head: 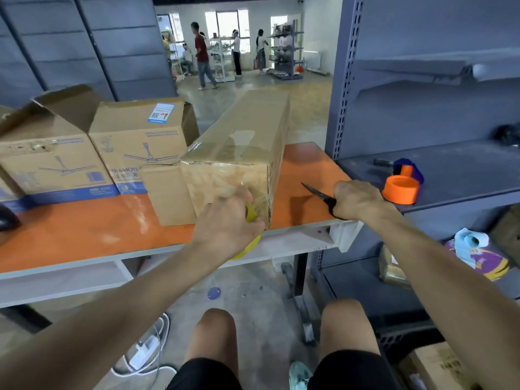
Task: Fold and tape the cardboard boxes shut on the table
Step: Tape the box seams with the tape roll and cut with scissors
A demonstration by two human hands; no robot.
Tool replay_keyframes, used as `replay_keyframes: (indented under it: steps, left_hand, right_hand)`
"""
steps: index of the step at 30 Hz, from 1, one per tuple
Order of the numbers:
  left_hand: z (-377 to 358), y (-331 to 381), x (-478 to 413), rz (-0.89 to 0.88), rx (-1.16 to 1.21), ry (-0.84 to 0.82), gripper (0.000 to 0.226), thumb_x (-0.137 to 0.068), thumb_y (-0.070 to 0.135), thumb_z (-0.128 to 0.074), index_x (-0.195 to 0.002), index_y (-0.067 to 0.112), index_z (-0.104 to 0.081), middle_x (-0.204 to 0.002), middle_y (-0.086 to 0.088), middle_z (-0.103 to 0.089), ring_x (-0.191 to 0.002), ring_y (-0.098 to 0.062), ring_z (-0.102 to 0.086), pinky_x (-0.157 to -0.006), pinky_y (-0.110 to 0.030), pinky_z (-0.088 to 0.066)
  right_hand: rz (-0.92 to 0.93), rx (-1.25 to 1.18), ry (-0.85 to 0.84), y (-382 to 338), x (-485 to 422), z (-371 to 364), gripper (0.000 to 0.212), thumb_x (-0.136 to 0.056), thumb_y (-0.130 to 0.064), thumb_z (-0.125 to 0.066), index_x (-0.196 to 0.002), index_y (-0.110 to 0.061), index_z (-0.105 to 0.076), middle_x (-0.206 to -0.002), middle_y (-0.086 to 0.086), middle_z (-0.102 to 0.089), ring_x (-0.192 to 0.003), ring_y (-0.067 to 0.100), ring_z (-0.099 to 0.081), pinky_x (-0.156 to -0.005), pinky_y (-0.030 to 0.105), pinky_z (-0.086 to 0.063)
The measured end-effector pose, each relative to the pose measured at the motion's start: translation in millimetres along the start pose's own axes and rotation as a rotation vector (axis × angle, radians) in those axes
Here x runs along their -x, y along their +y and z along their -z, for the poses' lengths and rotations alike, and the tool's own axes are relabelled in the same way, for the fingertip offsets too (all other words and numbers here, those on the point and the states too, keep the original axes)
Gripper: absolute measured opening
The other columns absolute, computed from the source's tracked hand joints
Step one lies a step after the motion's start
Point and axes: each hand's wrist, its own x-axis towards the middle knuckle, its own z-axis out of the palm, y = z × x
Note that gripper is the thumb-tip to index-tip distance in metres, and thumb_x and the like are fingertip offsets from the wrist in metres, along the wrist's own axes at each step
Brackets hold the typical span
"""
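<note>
Your left hand [227,224] curls round a yellow roll of clear tape [251,214], pressed against the near end of the long brown cardboard box [239,153] lying at the right end of the orange table [84,223]. Your right hand [356,199] grips black-handled scissors [317,192], blades pointing at the box.
</note>
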Motion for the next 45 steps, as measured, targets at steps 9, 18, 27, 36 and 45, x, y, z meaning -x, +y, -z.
replay_keyframes:
  steps: [9,18,27,36,45]
  left_hand:
    - [-2.1,0.8,-0.8,-0.023,-0.039,0.045,0.038,-0.091,0.046,-0.059,-0.122,0.025,-0.05,-0.088,-0.008,-0.066,-0.092,-0.034,-0.061,-0.073,-0.034,-0.039]
    - [0.6,-3.3,-2.0,-0.048,-0.015,0.034,0.036,-0.091,0.043,-0.061,-0.121,0.025,-0.053,-0.087,-0.001,-0.066,-0.083,-0.026,-0.051,-0.075,-0.032,-0.032]
    - [-9.4,-6.6,4.3,-0.079,0.021,0.15,0.041,-0.093,0.043,-0.061,-0.127,0.024,-0.046,-0.075,0.002,-0.062,-0.076,-0.027,-0.047,-0.074,-0.034,-0.032]
    - [-33.0,-0.8,34.3,-0.102,0.154,0.249,0.058,-0.087,0.058,-0.068,-0.126,0.024,-0.04,-0.084,0.007,-0.067,-0.077,-0.029,-0.068,-0.066,-0.032,-0.033]
    - [-46.5,11.0,62.2,-0.155,0.142,0.194,0.095,-0.083,0.055,-0.075,-0.152,0.027,-0.016,-0.108,0.003,-0.07,-0.089,-0.026,-0.07,-0.064,-0.033,-0.048]
  right_hand:
    - [0.059,-0.142,0.031,7.7,33.2,-4.4,0.034,-0.088,-0.008,-0.054,-0.098,-0.033,-0.075,-0.113,0.002,-0.069,-0.106,0.025,-0.064,-0.09,0.033,-0.054]
    - [0.065,-0.305,0.052,-0.5,53.6,-95.9,0.039,-0.095,-0.014,-0.053,-0.13,-0.029,-0.063,-0.134,-0.004,-0.065,-0.12,0.026,-0.06,-0.094,0.039,-0.051]
    - [0.186,-0.435,-0.05,1.8,48.8,-124.7,0.031,-0.098,-0.009,-0.051,-0.118,-0.024,-0.071,-0.121,-0.007,-0.072,-0.114,0.013,-0.065,-0.098,0.038,-0.052]
    - [0.188,-0.465,-0.195,-15.9,56.0,-148.1,0.029,-0.101,-0.018,-0.05,-0.121,-0.028,-0.07,-0.121,-0.011,-0.071,-0.114,0.007,-0.065,-0.099,0.029,-0.052]
    - [0.228,-0.69,-0.098,-42.8,68.3,-111.9,0.024,-0.1,-0.019,-0.055,-0.116,-0.032,-0.068,-0.109,-0.014,-0.073,-0.102,0.003,-0.064,-0.082,0.017,-0.048]
